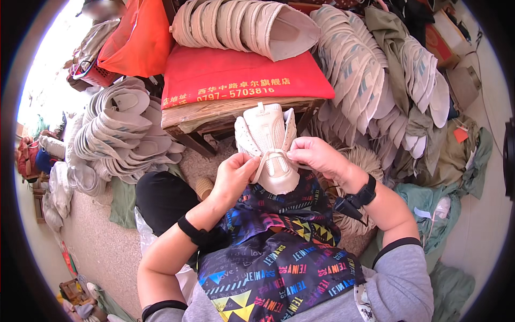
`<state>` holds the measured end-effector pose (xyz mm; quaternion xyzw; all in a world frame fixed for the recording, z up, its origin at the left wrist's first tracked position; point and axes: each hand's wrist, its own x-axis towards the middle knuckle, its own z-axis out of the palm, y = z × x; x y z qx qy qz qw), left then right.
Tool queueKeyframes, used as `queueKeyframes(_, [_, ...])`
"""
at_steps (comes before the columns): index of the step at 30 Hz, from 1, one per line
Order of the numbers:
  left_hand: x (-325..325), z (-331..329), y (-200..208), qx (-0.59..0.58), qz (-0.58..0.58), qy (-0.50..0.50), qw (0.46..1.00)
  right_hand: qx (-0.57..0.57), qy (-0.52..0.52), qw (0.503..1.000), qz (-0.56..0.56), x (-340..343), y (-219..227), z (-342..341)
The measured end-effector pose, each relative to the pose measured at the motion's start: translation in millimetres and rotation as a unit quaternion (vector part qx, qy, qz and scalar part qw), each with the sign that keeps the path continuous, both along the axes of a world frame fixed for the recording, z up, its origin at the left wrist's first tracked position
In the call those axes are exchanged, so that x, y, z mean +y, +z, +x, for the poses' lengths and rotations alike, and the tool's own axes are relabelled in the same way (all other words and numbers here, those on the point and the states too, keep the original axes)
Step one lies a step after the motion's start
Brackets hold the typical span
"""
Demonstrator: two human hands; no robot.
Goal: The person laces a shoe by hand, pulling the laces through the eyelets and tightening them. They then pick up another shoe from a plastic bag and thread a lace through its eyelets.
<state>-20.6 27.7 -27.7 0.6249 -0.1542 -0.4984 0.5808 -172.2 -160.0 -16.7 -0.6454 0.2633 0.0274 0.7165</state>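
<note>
A cream shoe upper point(268, 129) rests at my lap, its tongue pointing away from me and its toe end toward me. A pale shoelace point(274, 153) crosses the front of it. My left hand point(237, 170) pinches the lace at the upper's left side, fingertips pressed together. Opposite it, my right hand point(315, 154) has thumb and forefinger closed on the lace at the right edge. Beneath lies my dark patterned apron point(289, 257). The fingertips hide the exact ends of the lace.
Ahead stands a low wooden bench point(214, 115) under a red cloth point(241, 75), bearing a row of nested shoe uppers point(230, 27). More stacked uppers lie left point(115, 129) and right point(354, 64). A bundle of pale laces point(365, 161) hangs beside my right forearm.
</note>
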Motion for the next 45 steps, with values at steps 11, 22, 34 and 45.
queueKeyframes(11, [-4.8, 11.8, 19.1, 0.115, 0.052, -0.033, 0.991, -0.100, 0.077, 0.812, -0.570, 15.6, 25.7, 14.1])
queueKeyframes(22, [-9.5, 4.8, 1.8, -0.412, -0.017, -0.029, 0.911, 0.015, 0.168, 0.885, -0.434, 3.2, 47.6, 17.1])
queueKeyframes(34, [-2.1, -6.2, 6.0, -0.417, -0.039, 0.011, 0.908, 0.033, 0.198, 0.910, -0.363, -7.0, 50.3, 20.7])
queueKeyframes(45, [-3.3, -4.3, 13.8, -0.536, -0.020, -0.032, 0.844, 0.022, 0.197, 0.919, -0.340, -11.1, 44.5, 17.9])
